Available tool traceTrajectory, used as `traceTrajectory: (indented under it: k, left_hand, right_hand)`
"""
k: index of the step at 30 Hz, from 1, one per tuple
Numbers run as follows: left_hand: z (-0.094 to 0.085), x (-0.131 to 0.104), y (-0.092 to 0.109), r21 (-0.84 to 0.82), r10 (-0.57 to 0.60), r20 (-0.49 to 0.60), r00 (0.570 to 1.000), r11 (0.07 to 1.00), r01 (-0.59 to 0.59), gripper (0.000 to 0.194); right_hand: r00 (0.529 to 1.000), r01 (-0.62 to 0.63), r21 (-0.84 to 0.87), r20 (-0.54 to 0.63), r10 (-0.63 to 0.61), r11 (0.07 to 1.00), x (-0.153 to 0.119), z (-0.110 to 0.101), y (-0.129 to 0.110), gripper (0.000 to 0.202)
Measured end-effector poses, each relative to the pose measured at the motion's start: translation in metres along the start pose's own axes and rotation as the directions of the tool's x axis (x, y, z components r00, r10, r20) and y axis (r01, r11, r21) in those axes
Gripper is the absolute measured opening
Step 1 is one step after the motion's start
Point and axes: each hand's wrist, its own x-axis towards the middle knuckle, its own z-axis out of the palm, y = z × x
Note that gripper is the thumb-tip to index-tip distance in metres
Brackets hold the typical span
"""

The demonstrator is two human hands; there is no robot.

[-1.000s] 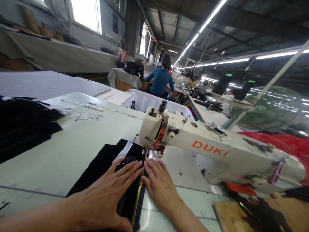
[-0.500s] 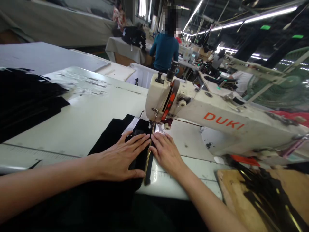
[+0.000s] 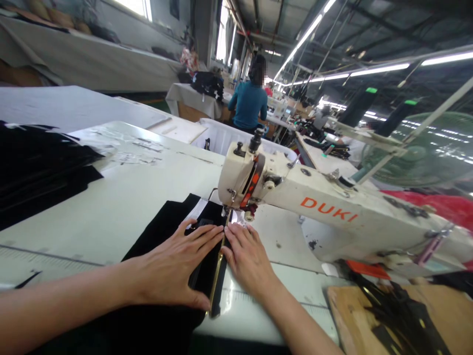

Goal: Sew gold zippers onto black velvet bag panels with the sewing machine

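1. The black cloth [image 3: 158,236] lay on the desk [image 3: 148,182], its far end at about 11 o'clock from the hands and its near part running down over the front edge. A white tag [image 3: 197,209] crossed it near that far end.

2. A gold-toothed zipper strip [image 3: 216,282] ran along the cloth's right edge, from about 6 o'clock up towards the needle area of the sewing machine [image 3: 306,197], at 12 o'clock from the hands.

3. The left hand [image 3: 181,266] was spread flat, palm down on the cloth, gripping nothing, its thumb by the strip's near end.

4. The right hand [image 3: 246,254] rested palm down and unclenched, its fingertips and thumb against the strip's right side.

5. The step in hand appeared to be guiding strip and cloth together under the needle; the needle's exact contact was too small to tell.

6. The next move seemed to call for light, even pressure from both hands, with the strip straight and the fingertips clear of the needle.

7. A stack of black pieces [image 3: 37,172] sat at 10 o'clock, and dark strips [image 3: 401,315] lay on a wooden board [image 3: 342,315] at 4 o'clock.
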Motion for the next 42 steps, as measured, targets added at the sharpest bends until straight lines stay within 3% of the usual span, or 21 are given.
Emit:
traceTrajectory:
  k: [12,25,31,42]
  left_hand:
    - [0.011,-0.006,-0.004,-0.038,-0.030,0.040,0.999,0.999,0.031,0.116]
    - [0.005,-0.003,-0.014,-0.093,0.030,-0.008,1.000,0.995,-0.031,0.124]
    - [-0.003,-0.006,-0.011,-0.090,0.045,-0.051,0.998,0.995,-0.049,0.111]
    - [-0.003,0.008,-0.023,-0.081,0.050,-0.027,0.998,0.995,-0.052,0.112]
  right_hand:
    - [0.997,-0.002,0.002,-0.074,0.002,1.000,-0.001,0.011,0.002,0.042]
    - [1.000,0.000,0.018,-0.018,0.000,1.000,0.001,0.007,0.002,0.045]
    - [1.000,0.001,0.004,-0.025,-0.001,1.000,0.002,0.007,0.003,0.045]
    - [0.997,-0.024,-0.099,-0.072,0.017,0.995,0.010,0.013,0.007,0.045]
